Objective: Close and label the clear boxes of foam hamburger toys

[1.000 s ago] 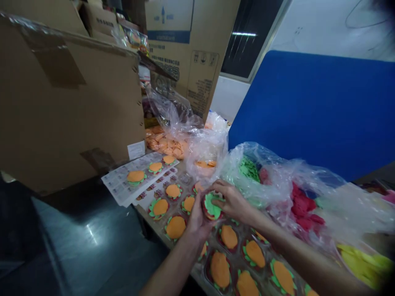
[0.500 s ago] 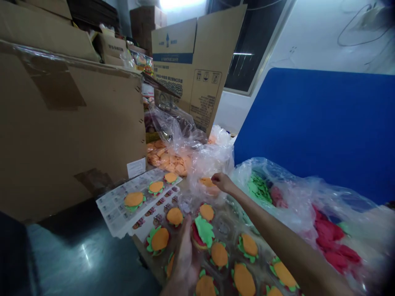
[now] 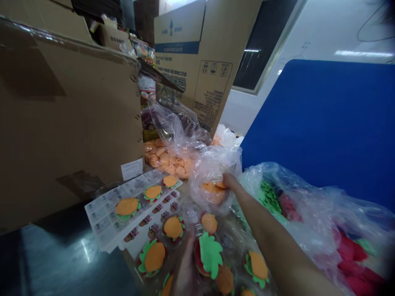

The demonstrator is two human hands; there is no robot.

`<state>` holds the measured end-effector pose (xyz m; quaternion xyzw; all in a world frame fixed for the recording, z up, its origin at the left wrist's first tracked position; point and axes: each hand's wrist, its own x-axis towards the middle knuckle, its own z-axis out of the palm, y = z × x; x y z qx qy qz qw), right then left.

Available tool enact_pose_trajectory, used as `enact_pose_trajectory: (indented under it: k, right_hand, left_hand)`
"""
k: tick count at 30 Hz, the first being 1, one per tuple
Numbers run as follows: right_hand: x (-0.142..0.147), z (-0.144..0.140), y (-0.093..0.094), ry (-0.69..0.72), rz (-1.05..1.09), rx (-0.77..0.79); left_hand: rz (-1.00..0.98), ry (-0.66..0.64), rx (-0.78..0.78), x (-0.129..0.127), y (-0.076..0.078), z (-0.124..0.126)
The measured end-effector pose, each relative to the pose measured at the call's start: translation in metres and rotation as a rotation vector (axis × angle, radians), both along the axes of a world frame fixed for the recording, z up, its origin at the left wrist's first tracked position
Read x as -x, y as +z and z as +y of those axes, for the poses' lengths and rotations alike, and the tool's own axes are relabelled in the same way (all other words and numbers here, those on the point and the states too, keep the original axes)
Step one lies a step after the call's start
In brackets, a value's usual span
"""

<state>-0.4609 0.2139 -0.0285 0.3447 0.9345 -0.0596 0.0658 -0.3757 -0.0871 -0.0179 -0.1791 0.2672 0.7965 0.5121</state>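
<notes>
Table (image 3: pixel 184 188) crowded: orange-topped burgers (image 3: pixel 155 257) sit in clear cups; three more lie on printed sheets (image 3: pixel 101 222). Left hand (image 3: pixel 184 269) is against the near-side cup of the leaf-topped burger (image 3: pixel 210 254), at the lower middle; cannot tell whether it grips. Right hand (image 3: pixel 230 181) is at a clear bag (image 3: pixel 201 168), fingertips by orange discs (image 3: pixel 212 191); cannot tell whether they pinch one. Large carton (image 3: pixel 77 119) at left, tall printed carton (image 3: pixel 212 37) behind. Dark window (image 3: pixel 262 45), white wall (image 3: pixel 324 20), blue board (image 3: pixel 327 123) at right; below it, plastic bags with green pieces (image 3: pixel 269 197) and red pieces (image 3: pixel 354 250). Dark, glossy floor (image 3: pixel 61 263) lower left.
</notes>
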Motion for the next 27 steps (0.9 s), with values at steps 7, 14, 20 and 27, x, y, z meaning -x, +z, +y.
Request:
enact_pose_trajectory:
  k: [7, 14, 20, 27]
  right_hand:
    - [-0.014, -0.019, 0.042, -0.031, 0.2, -0.008]
    - [-0.104, -0.094, 0.094, 0.047, 0.453, 0.286]
    - [-0.219, -0.191, 0.098, 0.138, 0.949, 0.754]
    - [-0.3, -0.23, 0.07, 0.297, 0.976, 0.396]
  left_hand:
    - [0.024, 0.033, -0.063, -0.001, 0.006, 0.007]
    - [-0.016, 0.012, -0.022, -0.012, 0.026, 0.007]
    - [-0.07, -0.185, -0.103, -0.045, 0.031, 0.002]
    - [-0.092, -0.304, -0.102, -0.097, 0.037, 0.001]
